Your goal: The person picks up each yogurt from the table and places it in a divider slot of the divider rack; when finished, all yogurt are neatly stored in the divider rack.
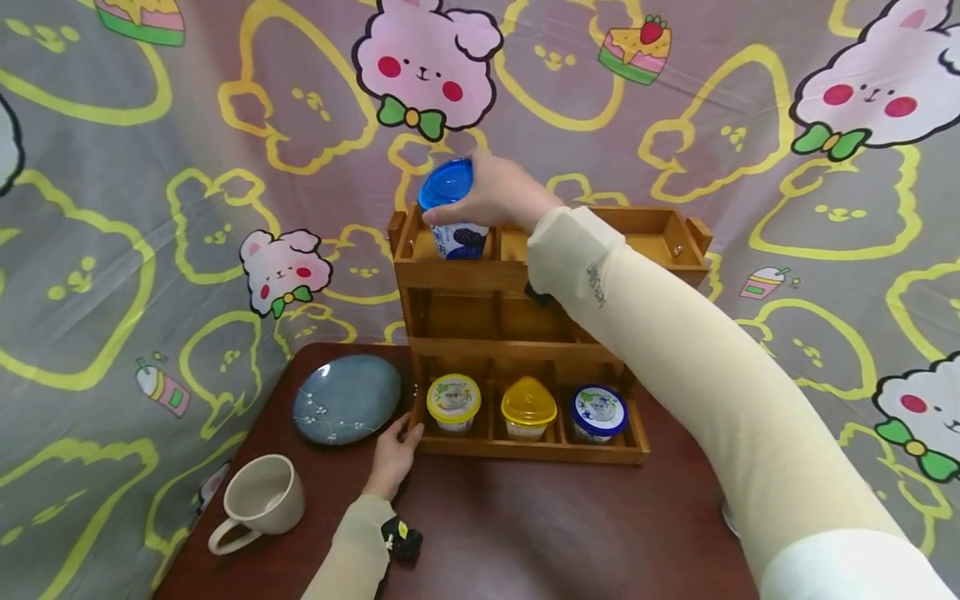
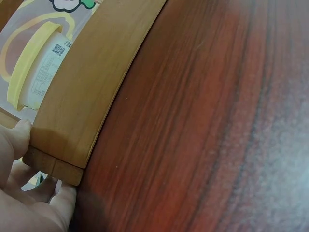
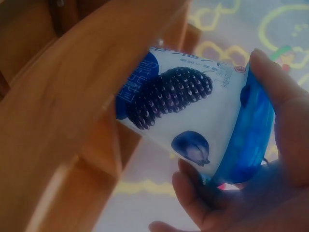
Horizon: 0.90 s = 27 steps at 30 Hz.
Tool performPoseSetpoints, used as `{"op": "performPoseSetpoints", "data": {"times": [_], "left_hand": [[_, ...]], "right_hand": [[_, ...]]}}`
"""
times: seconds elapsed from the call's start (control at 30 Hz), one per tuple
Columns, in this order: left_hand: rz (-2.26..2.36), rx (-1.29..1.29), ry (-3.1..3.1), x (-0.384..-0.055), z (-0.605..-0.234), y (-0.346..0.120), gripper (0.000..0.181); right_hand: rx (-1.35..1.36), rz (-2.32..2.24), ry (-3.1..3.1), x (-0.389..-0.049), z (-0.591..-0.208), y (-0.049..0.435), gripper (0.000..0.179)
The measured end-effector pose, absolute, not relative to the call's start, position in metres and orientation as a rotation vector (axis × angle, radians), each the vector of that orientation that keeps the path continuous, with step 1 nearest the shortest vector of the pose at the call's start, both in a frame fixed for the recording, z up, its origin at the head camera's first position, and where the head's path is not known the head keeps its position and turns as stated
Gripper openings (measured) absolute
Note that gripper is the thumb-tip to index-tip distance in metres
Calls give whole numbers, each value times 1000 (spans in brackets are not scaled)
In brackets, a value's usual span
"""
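Note:
A white yogurt cup (image 1: pixel 459 240) with a blue lid and blackberry picture is held at its lid by my right hand (image 1: pixel 504 190). Its base is inside the top-left compartment of a wooden shelf (image 1: pixel 465 273); the front board hides the bottom in the right wrist view, where the cup (image 3: pixel 178 106) tilts. My left hand (image 1: pixel 394 457) grips the shelf's lower left corner, thumb on one side and fingers on the other in the left wrist view. Along the bottom row stand a yellow-lidded cup (image 1: pixel 453 402), one with a domed yellow lid (image 1: pixel 528 407) and a blue-lidded cup (image 1: pixel 599 412).
On the dark red table (image 1: pixel 570 525), a blue-grey plate (image 1: pixel 348 400) lies left of the shelf. A beige mug (image 1: pixel 264 496) stands nearer me at the left. Behind everything hangs a patterned cloth (image 1: pixel 300 167). A partly hidden object (image 1: pixel 730 518) is at the right edge.

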State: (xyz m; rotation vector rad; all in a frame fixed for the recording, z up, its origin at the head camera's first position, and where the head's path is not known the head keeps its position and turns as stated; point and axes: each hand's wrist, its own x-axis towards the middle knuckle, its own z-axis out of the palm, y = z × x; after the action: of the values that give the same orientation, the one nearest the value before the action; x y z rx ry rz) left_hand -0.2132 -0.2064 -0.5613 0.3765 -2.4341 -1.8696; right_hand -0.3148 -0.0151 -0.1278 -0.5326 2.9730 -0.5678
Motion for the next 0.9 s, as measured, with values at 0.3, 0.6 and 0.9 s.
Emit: {"op": "performPoseSetpoints", "data": {"times": [0.3, 0.6, 0.9], "left_hand": [[-1885, 392, -2415, -213, -562, -205, 53], [-1894, 402, -2406, -215, -561, -205, 53], [-1891, 407, -2404, -213, -561, -205, 51]], "right_hand": [[-446, -558, 2961, -325, -145, -20, 115], [-476, -615, 2962, -328, -148, -20, 113], [-481, -640, 2968, -326, -150, -22, 112]]}}
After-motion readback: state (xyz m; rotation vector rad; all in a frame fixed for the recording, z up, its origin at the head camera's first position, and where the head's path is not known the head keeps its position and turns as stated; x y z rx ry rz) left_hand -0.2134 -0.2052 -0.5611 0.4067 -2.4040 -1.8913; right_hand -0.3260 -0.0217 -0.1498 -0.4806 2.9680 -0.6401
